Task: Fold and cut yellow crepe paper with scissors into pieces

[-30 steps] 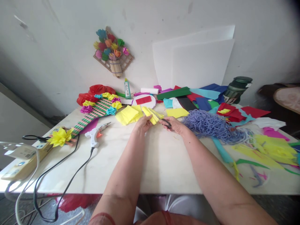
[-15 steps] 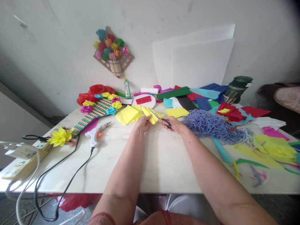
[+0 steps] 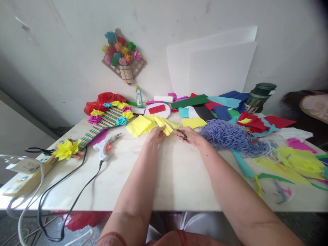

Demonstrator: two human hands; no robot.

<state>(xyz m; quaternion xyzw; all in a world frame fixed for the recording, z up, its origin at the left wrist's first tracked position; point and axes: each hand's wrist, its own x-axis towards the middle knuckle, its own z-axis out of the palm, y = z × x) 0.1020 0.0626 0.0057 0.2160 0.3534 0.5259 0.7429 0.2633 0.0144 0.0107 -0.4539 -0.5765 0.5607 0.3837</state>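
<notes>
Centrally, scissors [image 3: 179, 131], yellow paper [image 3: 164, 125], green jar [image 3: 259, 97]

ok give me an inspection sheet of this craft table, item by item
surface: white table, bare in the near middle, crowded along the back and right.
job's things: folded yellow paper and scissors, blades at the paper.
clutter: glue gun, glue bottle, purple yarn heap, coloured paper sheets, striped flower piece, dark flask.
hands: left hand pinches the yellow paper; right hand grips the scissors.
cables: black cord runs from the glue gun over the near edge; power strip at far left.
surroundings: white wall with a paper flower plaque; white boards lean against it.
</notes>
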